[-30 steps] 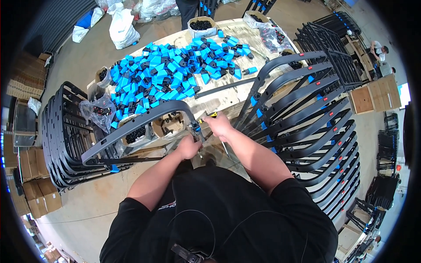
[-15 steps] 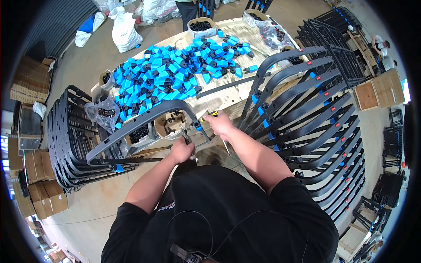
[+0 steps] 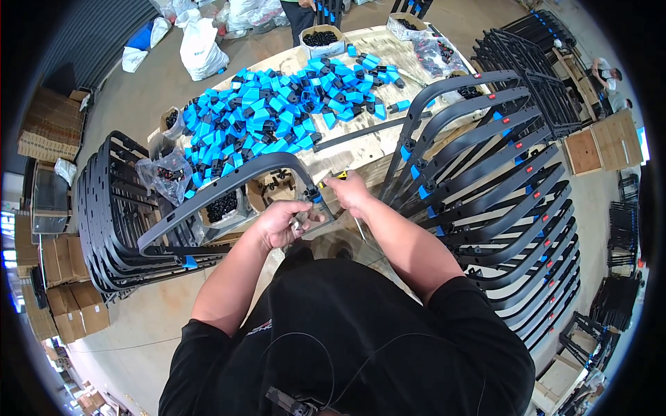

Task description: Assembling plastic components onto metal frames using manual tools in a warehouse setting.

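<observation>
A curved black frame piece (image 3: 229, 186) lies across in front of me, one end at the table's near edge. My left hand (image 3: 283, 223) is closed around that end, with a small part pinched in its fingers. My right hand (image 3: 349, 192) grips a yellow-handled tool (image 3: 336, 176) and presses it at a blue clip on the frame's end (image 3: 316, 197). The two hands are almost touching. Beyond them the wooden table (image 3: 361, 149) carries a big heap of blue and black plastic clips (image 3: 277, 111).
Stacked black frames stand at my left (image 3: 111, 208) and a long row with blue and red clips at my right (image 3: 499, 201). Small boxes of black parts (image 3: 223, 205) sit at the table's near edge. Cardboard cartons (image 3: 48, 132), white bags (image 3: 201, 45), another person (image 3: 610, 76) far right.
The view has shifted slightly; both hands stay at the frame's end, the left hand a little lower and more closed around it.
</observation>
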`<state>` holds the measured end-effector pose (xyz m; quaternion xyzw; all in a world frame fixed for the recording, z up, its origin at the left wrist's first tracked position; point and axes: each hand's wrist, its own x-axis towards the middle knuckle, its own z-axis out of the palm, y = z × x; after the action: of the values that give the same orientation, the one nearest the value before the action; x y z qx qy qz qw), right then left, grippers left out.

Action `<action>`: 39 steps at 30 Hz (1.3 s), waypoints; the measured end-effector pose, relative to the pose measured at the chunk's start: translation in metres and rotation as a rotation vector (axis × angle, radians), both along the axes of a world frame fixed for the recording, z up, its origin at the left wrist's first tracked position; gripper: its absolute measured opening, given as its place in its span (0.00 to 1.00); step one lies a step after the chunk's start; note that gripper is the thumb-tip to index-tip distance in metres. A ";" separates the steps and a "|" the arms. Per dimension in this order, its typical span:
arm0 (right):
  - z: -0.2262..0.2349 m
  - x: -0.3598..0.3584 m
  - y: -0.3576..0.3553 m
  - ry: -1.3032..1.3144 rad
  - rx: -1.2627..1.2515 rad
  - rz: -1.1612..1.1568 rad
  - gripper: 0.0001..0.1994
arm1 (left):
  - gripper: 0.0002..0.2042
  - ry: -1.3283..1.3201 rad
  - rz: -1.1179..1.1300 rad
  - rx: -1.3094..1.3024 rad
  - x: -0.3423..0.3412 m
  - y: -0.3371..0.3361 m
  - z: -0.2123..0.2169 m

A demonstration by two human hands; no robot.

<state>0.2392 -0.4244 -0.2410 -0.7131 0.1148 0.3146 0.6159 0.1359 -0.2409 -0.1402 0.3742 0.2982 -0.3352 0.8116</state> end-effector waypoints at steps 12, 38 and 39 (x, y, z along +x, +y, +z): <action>-0.001 0.002 -0.004 0.000 -0.028 0.033 0.23 | 0.10 0.040 0.091 0.085 -0.003 0.002 -0.004; 0.001 -0.001 0.001 -0.029 0.009 -0.019 0.16 | 0.09 0.044 0.100 0.192 0.004 -0.005 -0.009; 0.001 -0.001 -0.001 -0.028 0.009 -0.020 0.16 | 0.09 0.024 0.151 0.206 0.004 -0.008 -0.010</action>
<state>0.2384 -0.4251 -0.2397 -0.7135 0.1120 0.2989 0.6238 0.1402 -0.2485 -0.1499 0.4278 0.3681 -0.2450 0.7883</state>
